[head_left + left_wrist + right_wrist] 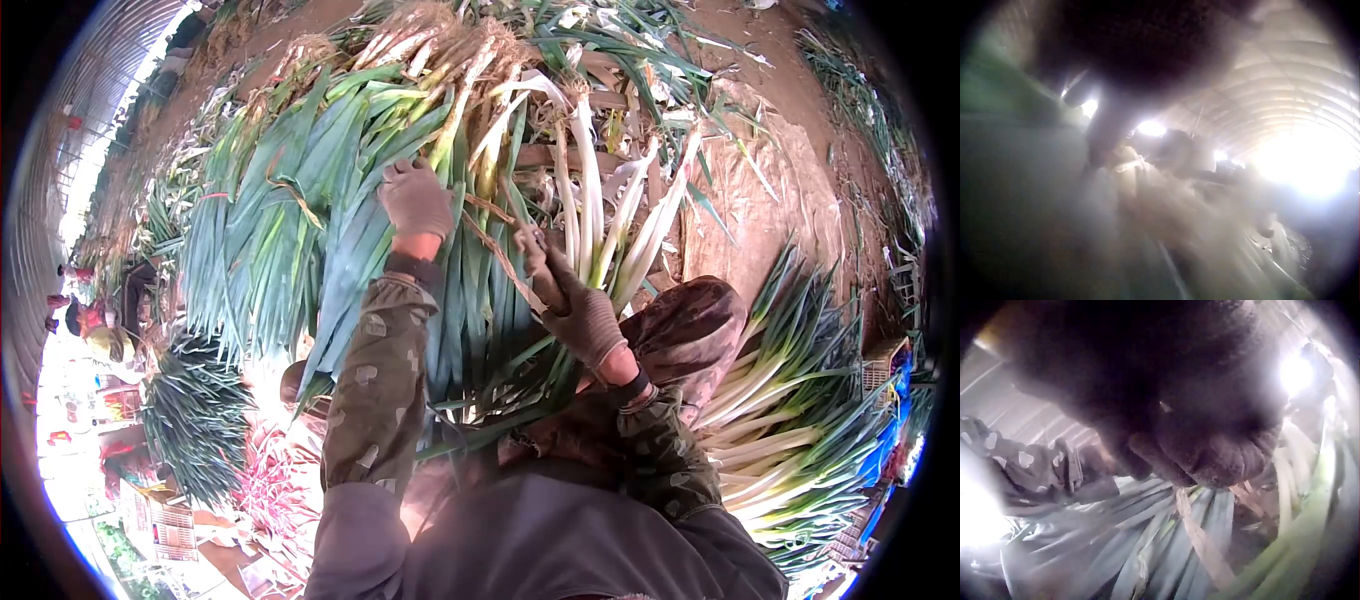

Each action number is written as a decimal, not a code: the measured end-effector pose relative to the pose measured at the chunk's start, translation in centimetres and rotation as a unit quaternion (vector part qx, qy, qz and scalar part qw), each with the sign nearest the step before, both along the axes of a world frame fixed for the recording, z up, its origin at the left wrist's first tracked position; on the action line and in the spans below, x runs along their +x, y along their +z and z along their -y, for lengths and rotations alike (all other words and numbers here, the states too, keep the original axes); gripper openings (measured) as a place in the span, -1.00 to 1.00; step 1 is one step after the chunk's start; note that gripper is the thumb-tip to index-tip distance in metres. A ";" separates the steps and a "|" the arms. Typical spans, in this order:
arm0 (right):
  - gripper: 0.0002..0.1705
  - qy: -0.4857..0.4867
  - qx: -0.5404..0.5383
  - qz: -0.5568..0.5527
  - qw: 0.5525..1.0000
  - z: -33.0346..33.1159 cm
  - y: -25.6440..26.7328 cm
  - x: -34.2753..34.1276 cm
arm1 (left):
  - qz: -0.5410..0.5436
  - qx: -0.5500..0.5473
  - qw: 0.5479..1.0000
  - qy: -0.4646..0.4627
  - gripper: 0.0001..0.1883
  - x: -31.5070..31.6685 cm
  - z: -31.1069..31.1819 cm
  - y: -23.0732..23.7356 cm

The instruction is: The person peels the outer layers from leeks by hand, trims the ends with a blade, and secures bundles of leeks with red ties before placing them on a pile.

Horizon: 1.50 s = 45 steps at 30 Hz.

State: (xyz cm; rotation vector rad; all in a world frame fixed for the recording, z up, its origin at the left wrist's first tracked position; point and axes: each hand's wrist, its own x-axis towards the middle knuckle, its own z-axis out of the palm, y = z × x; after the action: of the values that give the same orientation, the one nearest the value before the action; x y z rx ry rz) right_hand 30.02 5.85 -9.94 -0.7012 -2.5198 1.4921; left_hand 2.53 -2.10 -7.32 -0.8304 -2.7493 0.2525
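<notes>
Pale and slatted, a crate (172,528) stood well below and to the left of the broad leek heap (265,235), the landmark for everything here. Just above the crate, near the heap's lower left edge, lay a dark green bundle (195,420), with pinkish-red stalks (275,485) to its right, below the heap. The heap's roots pointed up and its long blue-green leaves hung down toward the person's lap.

On the middle of the heap lay the left hand (415,203), in a knitted glove, its fingers bent against the leaves near the stems. Whether it grasped any of them could not be told; the left wrist view was blurred. A patterned sleeve (372,375) crossed the heap's lower leaves behind that hand.

Farther right, over the heap's right side, the gloved right hand (580,320) had its fingers curled and gripped a dry tan strip (1200,534), which slanted across the green leaves.

Just beside the heap, to its right, several white leeks (592,185) lay with their roots up. A brown sheet (765,200) spread beyond them. Lower, well right of the heap, lay a pile of white-stemmed leeks (770,430), with something blue (882,450) along its far right edge.
</notes>
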 end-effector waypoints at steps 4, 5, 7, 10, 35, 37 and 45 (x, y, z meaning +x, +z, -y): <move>0.00 -0.007 0.019 -0.012 1.000 0.0 0.6 1.8 | 0.095 -0.003 0.995 -0.004 -0.37 -2.2 -0.7 -0.2; 0.00 -0.007 0.042 -0.080 0.996 0.3 0.7 2.0 | 0.171 -0.038 0.984 0.037 -0.40 -1.4 -1.5 0.6; 0.00 -0.005 0.036 -0.045 0.998 1.0 1.6 2.6 | 0.244 0.005 0.970 -0.022 -0.45 -0.4 -0.8 -1.1; 0.00 -0.012 0.039 -0.015 0.999 2.5 2.2 4.1 | 0.372 0.132 0.915 -0.078 -0.46 3.0 1.2 -4.1; -0.13 -0.061 0.116 0.080 0.988 1.8 -0.7 1.9 | 0.487 0.259 0.833 -0.049 -0.54 10.2 3.9 -7.4; -0.04 -0.048 0.130 0.089 0.986 0.8 -1.2 0.9 | 0.501 0.260 0.824 -0.056 -0.53 10.1 4.0 -7.5; 0.00 -0.079 0.132 0.123 0.980 -2.9 -1.9 -4.1 | 0.505 0.260 0.820 -0.066 -0.57 10.0 4.1 -7.3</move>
State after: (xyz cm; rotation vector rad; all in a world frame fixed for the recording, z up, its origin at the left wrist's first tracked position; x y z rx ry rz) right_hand 25.88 8.78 -11.84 -1.0669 -2.6924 1.0494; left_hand 12.51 -6.24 -14.65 -1.1983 -3.2986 -1.2773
